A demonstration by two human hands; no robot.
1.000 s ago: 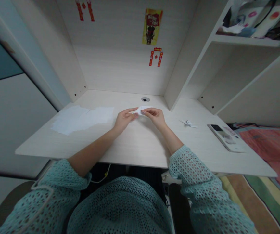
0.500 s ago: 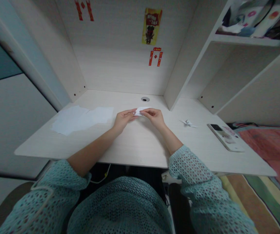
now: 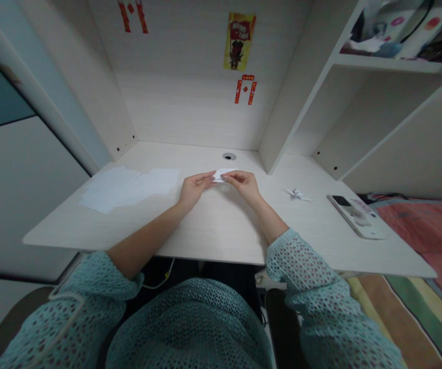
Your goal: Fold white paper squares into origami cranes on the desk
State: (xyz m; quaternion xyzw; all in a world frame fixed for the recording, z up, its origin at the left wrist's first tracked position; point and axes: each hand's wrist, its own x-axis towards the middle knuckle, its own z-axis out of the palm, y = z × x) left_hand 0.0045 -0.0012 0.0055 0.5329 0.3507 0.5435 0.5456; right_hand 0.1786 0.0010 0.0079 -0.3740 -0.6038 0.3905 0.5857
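A small folded piece of white paper (image 3: 221, 176) is held just above the desk, near its middle. My left hand (image 3: 197, 187) pinches its left end, thumb and fingers closed on it. From the other side my right hand (image 3: 244, 184) grips the paper between thumb and index finger. The fingers cover part of it, so the exact folds cannot be made out. Right of my hands lies a small folded white paper figure (image 3: 297, 195) with pointed ends. To the left, several white paper sheets (image 3: 128, 187) lie flat and overlapping.
A phone (image 3: 355, 217) in a pale case lies near the desk's right end. A round cable hole (image 3: 229, 156) is at the back of the white desk (image 3: 213, 230). An upright divider (image 3: 294, 87) rises behind my right hand. A striped cloth (image 3: 401, 312) is at lower right.
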